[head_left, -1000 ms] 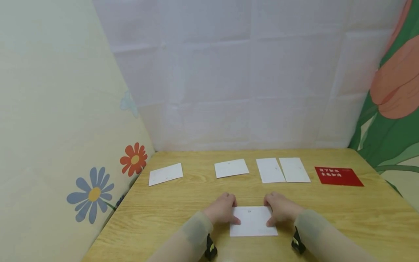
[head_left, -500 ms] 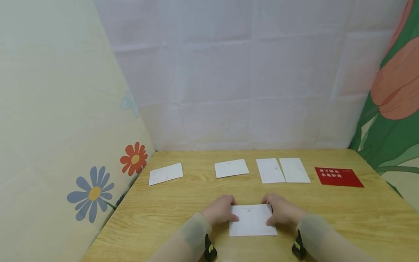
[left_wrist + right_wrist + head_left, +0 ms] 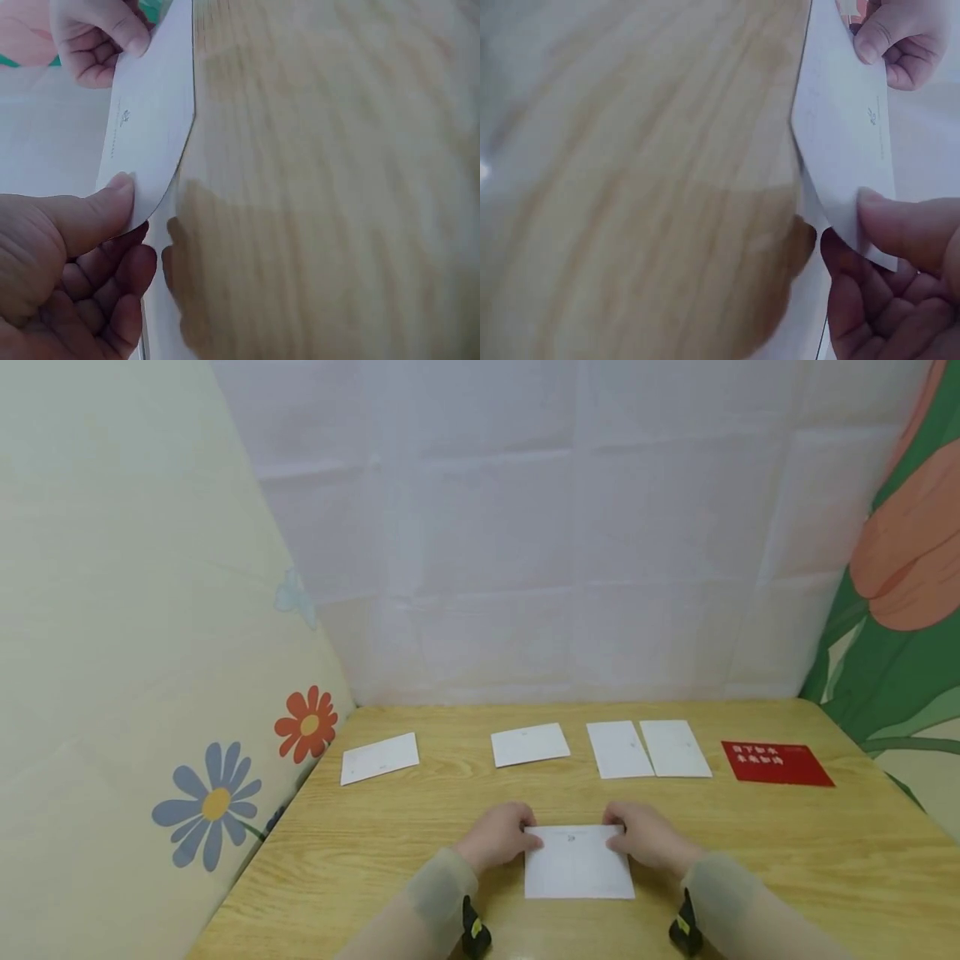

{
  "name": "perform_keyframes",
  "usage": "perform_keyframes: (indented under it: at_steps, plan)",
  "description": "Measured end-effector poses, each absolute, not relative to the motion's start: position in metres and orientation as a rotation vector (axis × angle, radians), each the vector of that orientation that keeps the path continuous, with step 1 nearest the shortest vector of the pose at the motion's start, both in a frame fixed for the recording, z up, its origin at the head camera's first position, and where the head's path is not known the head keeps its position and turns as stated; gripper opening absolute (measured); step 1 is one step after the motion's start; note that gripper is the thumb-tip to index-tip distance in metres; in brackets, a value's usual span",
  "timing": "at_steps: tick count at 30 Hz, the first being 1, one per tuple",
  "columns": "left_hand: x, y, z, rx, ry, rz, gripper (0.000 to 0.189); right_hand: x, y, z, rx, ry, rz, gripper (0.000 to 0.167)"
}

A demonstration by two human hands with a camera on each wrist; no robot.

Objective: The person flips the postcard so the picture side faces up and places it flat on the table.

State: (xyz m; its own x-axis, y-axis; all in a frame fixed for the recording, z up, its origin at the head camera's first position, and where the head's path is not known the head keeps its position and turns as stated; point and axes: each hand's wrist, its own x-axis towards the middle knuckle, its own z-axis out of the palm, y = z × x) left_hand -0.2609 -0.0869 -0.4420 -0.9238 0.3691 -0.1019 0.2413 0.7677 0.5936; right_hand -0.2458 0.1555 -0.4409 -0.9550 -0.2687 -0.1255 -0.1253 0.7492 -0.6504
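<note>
So there's a white card point(image 3: 577, 870) at the near middle of the tabletop point(image 3: 360, 860), and both hands are on it. The left hand point(image 3: 498, 838) has its grip clamped on the left side near the far corner, and the right hand point(image 3: 648, 837) pinches the matching spot on the right. Thumbs lie on top, fingers are curled in underneath; both wrist views show that pretty clearly. The card's far edge is tilted up off the wood and the sheet bends a bit at the pinched sides. Can't really tell if the whole near edge touches down. There's a small printed mark near its far edge.

Further back there's a row of other cards: a white one at far left point(image 3: 380, 759), another around the far middle point(image 3: 530, 746), then a pair just right of that, the left one point(image 3: 620, 750) and right one point(image 3: 676, 749) nearly touching. Off at far right sits a red card point(image 3: 777, 764) with white characters on it.

Behind it all hangs a creased white cloth point(image 3: 577, 543), with a flower-print wall point(image 3: 150, 635) on the left.
</note>
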Motion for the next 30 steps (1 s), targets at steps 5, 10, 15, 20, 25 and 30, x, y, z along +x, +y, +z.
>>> perform_keyframes:
  at_steps: [5,10,15,20,25,30]
  plan:
    - [-0.260,-0.088,-0.439,0.457,2.730,0.966,0.010,-0.247,0.159,-0.438,-0.296,2.738,-1.051,0.009]
    - [-0.261,-0.089,-0.432,0.458,2.712,1.037,0.010,-0.249,0.163,-0.431,-0.306,2.762,-1.057,0.009]
    - [-0.261,-0.089,-0.423,0.499,2.722,1.056,0.012,-0.248,0.165,-0.420,-0.346,2.799,-1.075,0.008]
    - [-0.259,-0.089,-0.413,0.546,2.750,1.044,0.014,-0.247,0.166,-0.412,-0.406,2.821,-1.118,0.006]
    - [-0.257,-0.090,-0.404,0.602,2.787,1.039,0.015,-0.246,0.166,-0.407,-0.440,2.867,-1.094,0.003]
    - [-0.257,-0.091,-0.400,0.665,2.842,1.018,0.017,-0.244,0.166,-0.402,-0.482,2.932,-1.048,0.009]
